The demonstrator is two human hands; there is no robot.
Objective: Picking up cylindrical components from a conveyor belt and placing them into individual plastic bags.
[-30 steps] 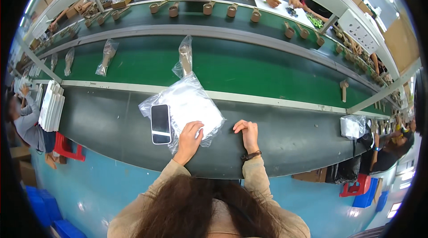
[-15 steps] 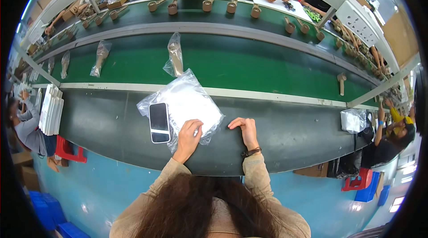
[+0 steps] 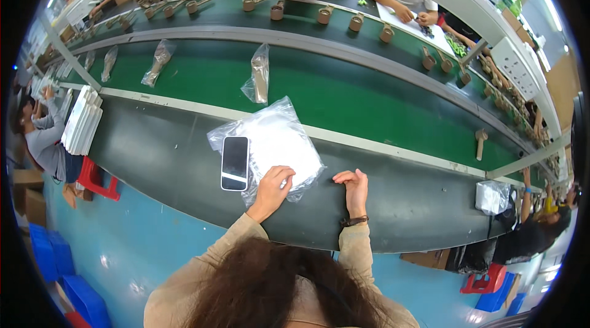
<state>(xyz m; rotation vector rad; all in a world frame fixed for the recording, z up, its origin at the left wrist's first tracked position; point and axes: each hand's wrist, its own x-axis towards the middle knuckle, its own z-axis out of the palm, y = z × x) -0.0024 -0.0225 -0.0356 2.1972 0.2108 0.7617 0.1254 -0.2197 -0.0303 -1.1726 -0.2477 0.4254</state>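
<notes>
My left hand [image 3: 271, 193] rests on the lower edge of a stack of clear plastic bags [image 3: 279, 137], its fingers loosely bent and nothing visibly held. To the left of that hand, a smartphone [image 3: 235, 164] with a white edge and dark screen lies on the bags. My right hand [image 3: 354, 191] is held just right of the stack, apart from it, with the fingers loosely curved and empty. A dark band circles the right wrist. Beyond the bags, a brown scoop-like utensil in a clear bag [image 3: 260, 75] lies on the green belt.
More bagged utensils [image 3: 158, 62] and an unwrapped brown scoop [image 3: 480, 144] lie along the green belt [image 3: 344, 94]. Brown scoops [image 3: 324, 15] line a farther belt, where other people work. White stacked pieces [image 3: 82, 120] stand left; a white plastic-wrapped packet [image 3: 492, 198] lies right.
The whole view has shifted and tilted, with the belt items now farther right. My right hand has turned slightly and its fingers have loosened. The left hand stays on the bags.
</notes>
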